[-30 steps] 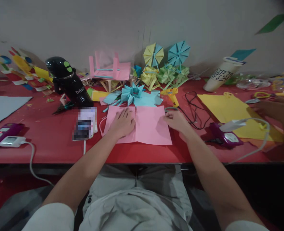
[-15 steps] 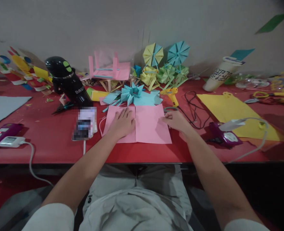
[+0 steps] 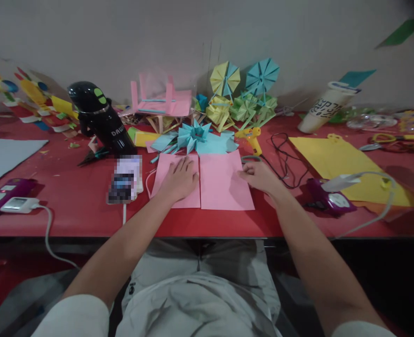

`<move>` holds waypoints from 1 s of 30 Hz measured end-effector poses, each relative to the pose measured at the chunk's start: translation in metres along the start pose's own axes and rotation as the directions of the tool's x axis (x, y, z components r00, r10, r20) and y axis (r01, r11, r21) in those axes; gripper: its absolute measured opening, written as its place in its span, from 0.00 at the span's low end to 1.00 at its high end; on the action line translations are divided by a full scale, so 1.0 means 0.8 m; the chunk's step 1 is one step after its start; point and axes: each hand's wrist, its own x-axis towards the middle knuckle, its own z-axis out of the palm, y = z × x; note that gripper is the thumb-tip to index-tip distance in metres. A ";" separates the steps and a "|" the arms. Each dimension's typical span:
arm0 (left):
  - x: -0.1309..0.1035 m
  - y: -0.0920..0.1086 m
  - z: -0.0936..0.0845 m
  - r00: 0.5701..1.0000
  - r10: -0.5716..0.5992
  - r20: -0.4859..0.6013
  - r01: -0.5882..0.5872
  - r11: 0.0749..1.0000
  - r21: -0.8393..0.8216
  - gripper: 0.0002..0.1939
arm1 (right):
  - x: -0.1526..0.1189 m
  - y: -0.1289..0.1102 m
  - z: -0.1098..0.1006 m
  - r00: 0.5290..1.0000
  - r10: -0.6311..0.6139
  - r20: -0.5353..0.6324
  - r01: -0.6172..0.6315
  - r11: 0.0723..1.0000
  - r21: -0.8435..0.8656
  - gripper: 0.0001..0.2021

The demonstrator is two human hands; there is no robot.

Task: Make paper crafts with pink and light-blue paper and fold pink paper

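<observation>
Two pink paper sheets lie side by side before me in the head view. My left hand (image 3: 182,180) rests flat with fingers spread on the left pink sheet (image 3: 162,168). At the outer edge of the right pink sheet (image 3: 221,182), my right hand (image 3: 257,177) has its fingers closed on the paper. A thin gap runs between the sheets. Just behind my right hand shows a grey-green loop (image 3: 251,159), partly covered. Folded blue paper pieces (image 3: 194,136) sit right behind the sheets, with a yellow glue gun (image 3: 251,138) to their right.
A phone (image 3: 125,180) and a black bottle (image 3: 101,119) stand left. Purple power strips (image 3: 328,196) with white cables lie at both sides. Right are yellow paper (image 3: 347,164), scissors (image 3: 378,140) and a tilted cup (image 3: 328,107). Paper models (image 3: 224,112) line the wall.
The right pink sheet has shifted slightly right with my right hand, and a narrow gap has opened between the sheets. My left hand stays on the left sheet.
</observation>
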 end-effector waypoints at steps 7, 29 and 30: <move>0.001 -0.005 0.002 1.000 0.008 -0.026 -0.009 0.998 -0.059 0.30 | -0.007 -0.012 -0.005 0.995 0.097 0.025 -0.099 0.987 0.128 0.13; 0.032 -0.005 -0.042 0.972 -0.219 -0.081 -0.017 0.277 -0.961 0.31 | 0.022 -0.034 0.007 0.996 -0.070 -0.060 0.092 0.766 0.636 0.21; 0.034 -0.004 -0.046 0.964 -0.254 -0.084 -0.014 0.264 -0.964 0.29 | 0.027 -0.035 0.004 0.996 -0.072 -0.053 0.090 0.771 0.631 0.21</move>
